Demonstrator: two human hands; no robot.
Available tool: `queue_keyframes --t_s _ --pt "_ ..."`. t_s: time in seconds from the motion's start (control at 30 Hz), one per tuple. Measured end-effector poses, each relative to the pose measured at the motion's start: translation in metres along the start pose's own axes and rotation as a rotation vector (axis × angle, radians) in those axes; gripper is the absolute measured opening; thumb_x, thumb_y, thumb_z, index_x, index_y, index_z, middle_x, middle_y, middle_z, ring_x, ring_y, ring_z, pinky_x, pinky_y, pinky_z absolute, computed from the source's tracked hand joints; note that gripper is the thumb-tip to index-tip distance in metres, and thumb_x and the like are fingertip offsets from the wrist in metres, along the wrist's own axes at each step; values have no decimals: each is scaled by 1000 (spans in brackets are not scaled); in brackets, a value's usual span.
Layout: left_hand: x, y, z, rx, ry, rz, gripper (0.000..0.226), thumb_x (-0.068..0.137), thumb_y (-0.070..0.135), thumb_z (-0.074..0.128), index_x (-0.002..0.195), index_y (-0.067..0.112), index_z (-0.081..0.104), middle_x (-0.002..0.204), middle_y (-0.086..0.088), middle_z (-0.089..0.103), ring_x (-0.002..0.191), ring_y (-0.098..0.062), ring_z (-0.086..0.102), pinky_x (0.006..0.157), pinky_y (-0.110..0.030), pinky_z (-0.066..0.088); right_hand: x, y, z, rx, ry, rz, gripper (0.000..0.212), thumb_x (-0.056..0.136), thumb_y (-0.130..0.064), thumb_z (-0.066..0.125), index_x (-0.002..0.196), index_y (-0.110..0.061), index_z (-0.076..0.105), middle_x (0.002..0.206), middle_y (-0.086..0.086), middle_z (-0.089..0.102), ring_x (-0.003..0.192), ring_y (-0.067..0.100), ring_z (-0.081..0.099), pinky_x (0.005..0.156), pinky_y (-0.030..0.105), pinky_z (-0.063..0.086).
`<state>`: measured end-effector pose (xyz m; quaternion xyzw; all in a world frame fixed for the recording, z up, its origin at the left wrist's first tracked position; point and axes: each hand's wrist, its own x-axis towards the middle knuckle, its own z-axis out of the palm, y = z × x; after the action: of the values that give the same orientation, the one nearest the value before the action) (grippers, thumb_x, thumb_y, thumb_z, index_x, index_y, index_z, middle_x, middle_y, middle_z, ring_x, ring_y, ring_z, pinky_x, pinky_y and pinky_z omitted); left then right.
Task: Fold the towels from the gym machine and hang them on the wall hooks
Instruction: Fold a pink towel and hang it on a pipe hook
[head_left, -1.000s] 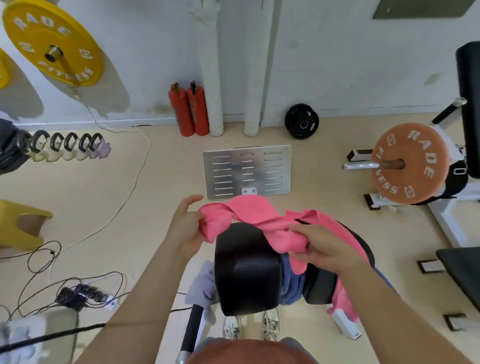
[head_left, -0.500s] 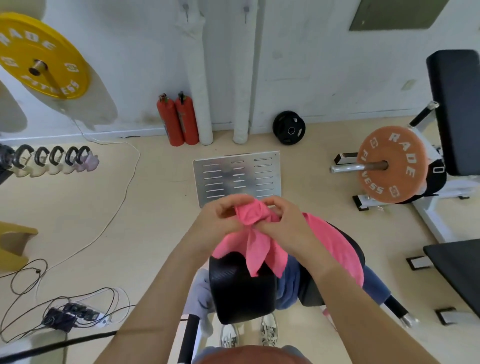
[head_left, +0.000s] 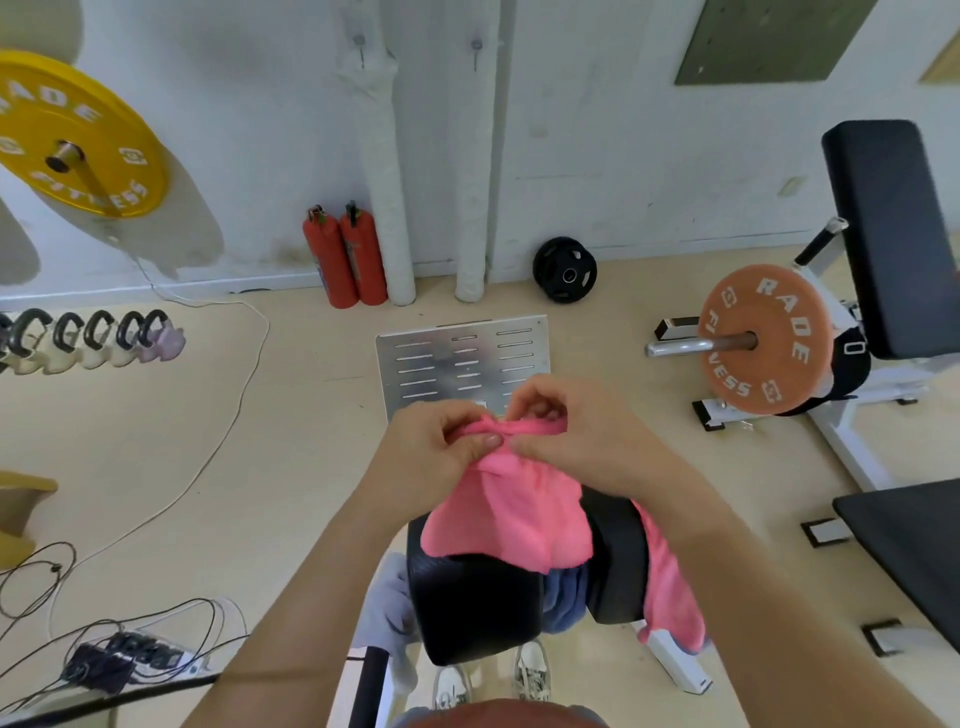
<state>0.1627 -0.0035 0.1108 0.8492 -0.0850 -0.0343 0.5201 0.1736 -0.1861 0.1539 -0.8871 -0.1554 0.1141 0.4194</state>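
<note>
Pink and soft, the fuzzy pink towel (head_left: 511, 512) is bunched at its top edge and hangs down in front of the person, and its lower part lies over the black round padded roller of the gym machine (head_left: 467, 603). The left hand (head_left: 434, 457) and the right hand (head_left: 576, 441) are close together at the top of the towel, almost touching. The grip of each hand pinches the bunched pink edge, with the fingers curled and the thumbs on the cloth. More pink cloth hangs down on the right side of the pads, and it is hard to tell if it is the same towel. A dark blue towel (head_left: 563, 597) is tucked between the two black pads, and a pale grey towel (head_left: 387, 608) hangs on the left side of the roller. Below the roller are the person's two white shoes (head_left: 452, 686) on the tan floor. Past the hands, a shiny silver metal plate with slots (head_left: 457, 358) lies on the floor. Behind it, by the white wall, stand two red fire extinguishers (head_left: 343, 260) and a small black weight plate (head_left: 564, 270). High on the wall are two small metal hooks (head_left: 359, 44). A big yellow weight plate (head_left: 72, 140) is on the left and an orange weight plate (head_left: 763, 338) is on the right.
</note>
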Motion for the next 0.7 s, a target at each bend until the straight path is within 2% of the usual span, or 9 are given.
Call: queue_keyframes --t_s 0.07,0.17,0.27,0.37,0.43,0.5,0.6,0.63,0.7 --pt "1 1 -8 57 74 23 15 78 5 73 84 18 73 65 30 64 65 11 57 65 -7 41 3 5 -22 -71 -49 82 13 74 -14 75 76 -22 65 61 -9 51 57 0 46 59 14 40" --pt "4 1 -20 20 62 53 6 77 19 70 82 22 72 67 27 65 65 6 58 65 -11 44 4 15 -48 110 -136 183 7 79 -15 76 79 -14 68 66 3 52 65 14 48 64 30 41" --pt "7 3 -22 45 57 82 8 83 21 64 83 20 72 65 24 62 63 5 53 62 -12 42 1 19 -49 533 -96 255 3 86 -11 66 84 -11 64 77 -1 61 72 7 56 63 22 50" --pt "7 5 -16 207 89 129 25 91 16 57 70 27 62 57 20 53 57 0 46 54 -10 33 0 18 -30 1043 -39 336 6 83 -14 59 84 -8 59 72 2 61 64 10 61 53 25 56" --pt "7 5 -9 254 104 112 27 90 28 52 62 27 53 56 15 50 57 -6 42 52 -13 31 0 15 -16 1259 26 380 10 81 -14 58 86 -5 58 71 7 64 58 13 64 49 25 56" --pt "8 7 -2 181 185 61 25 91 31 50 67 30 59 62 17 57 62 -7 50 57 -16 39 0 12 -7 1409 101 409 9 88 -12 54 90 -3 56 70 10 67 55 16 65 47 23 54" --pt "6 24 -6 -95 378 -3 23 94 18 56 83 35 68 86 14 66 80 5 60 70 -9 45 -2 12 -7 1485 235 457 11 94 -11 51 96 -2 55 74 12 68 53 17 65 47 22 54" --pt "4 30 -11 -160 378 18 26 93 13 57 85 34 68 87 10 67 80 5 60 72 -9 45 -2 14 -10 1431 272 458 10 94 -11 53 94 -1 57 74 11 67 54 16 65 49 23 55" --pt "-1 43 -20 -237 233 78 30 91 5 58 84 31 72 76 1 70 74 -4 62 73 -17 48 -3 17 -15 1262 311 414 10 92 -8 57 86 -4 64 73 8 67 59 14 66 57 22 57"
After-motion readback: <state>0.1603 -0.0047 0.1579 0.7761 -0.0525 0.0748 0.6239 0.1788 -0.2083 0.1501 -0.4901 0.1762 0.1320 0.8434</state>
